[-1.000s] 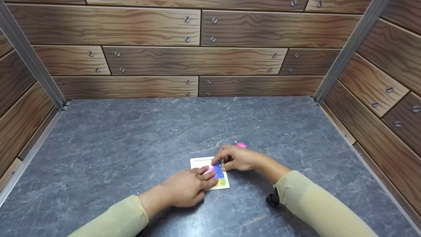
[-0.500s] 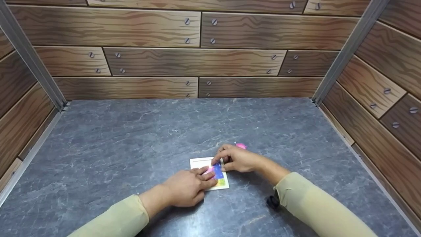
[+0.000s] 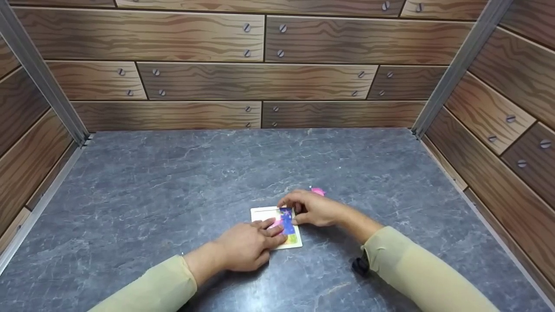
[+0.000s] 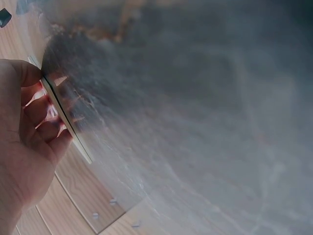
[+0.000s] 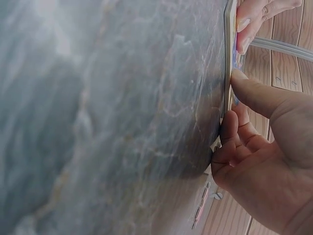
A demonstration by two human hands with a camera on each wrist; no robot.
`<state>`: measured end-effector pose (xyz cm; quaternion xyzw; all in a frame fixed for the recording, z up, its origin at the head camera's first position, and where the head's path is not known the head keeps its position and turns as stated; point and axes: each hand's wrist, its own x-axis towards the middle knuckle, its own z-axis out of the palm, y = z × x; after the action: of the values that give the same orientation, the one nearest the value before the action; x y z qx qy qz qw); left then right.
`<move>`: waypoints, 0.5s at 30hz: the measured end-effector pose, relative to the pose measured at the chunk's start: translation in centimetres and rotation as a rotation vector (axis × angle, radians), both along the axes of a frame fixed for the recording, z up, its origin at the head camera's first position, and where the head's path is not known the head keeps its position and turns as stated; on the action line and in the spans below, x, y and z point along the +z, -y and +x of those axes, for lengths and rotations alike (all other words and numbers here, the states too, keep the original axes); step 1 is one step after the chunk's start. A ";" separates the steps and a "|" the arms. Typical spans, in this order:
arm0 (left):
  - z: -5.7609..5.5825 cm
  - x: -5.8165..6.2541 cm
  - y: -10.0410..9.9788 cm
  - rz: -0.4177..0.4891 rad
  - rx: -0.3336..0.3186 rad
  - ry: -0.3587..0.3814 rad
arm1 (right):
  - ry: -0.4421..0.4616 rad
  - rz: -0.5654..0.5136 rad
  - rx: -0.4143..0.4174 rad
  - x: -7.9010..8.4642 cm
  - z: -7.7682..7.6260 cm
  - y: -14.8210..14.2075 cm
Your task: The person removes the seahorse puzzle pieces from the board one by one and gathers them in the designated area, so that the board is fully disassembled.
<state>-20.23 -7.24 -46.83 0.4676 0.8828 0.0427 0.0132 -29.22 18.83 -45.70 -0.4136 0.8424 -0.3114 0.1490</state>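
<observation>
A small white-framed puzzle board (image 3: 264, 213) lies flat on the table, with pink, blue and yellow-green parts showing. My left hand (image 3: 245, 247) rests on its left side, fingers stretched across the coloured parts and hiding some of them. In the left wrist view the thumb (image 4: 29, 72) touches the board's near edge. At the far right corner my right hand (image 3: 318, 210) grips the board with curled fingers, its thumb beside the blue puzzle piece (image 3: 287, 223). The right wrist view has that thumb (image 5: 254, 95) on the board's face and the other fingers low by its edge.
A pink piece (image 3: 318, 191) lies on the grey marbled table (image 3: 195, 173) just beyond the right hand. Wood-patterned walls (image 3: 260, 82) with metal corner posts (image 3: 455, 65) stand around the back and sides.
The right hand's fingertips have slid from the board's face back to its far edge, uncovering the top of the blue piece. The left hand has stayed in place.
</observation>
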 end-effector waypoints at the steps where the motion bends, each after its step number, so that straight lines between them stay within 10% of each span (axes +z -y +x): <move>1: 0.0 0.0 0.0 0.002 -0.002 0.000 | 0.002 -0.002 -0.001 0.0 0.0 0.0; 15: 0.0 -0.2 -0.1 -0.012 0.007 0.012 | 0.031 -0.061 -0.036 -0.4 0.0 0.0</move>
<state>-20.26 -7.17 -46.99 0.4641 0.8846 0.0401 0.0212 -29.26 18.79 -46.14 -0.3981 0.8374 -0.3459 0.1437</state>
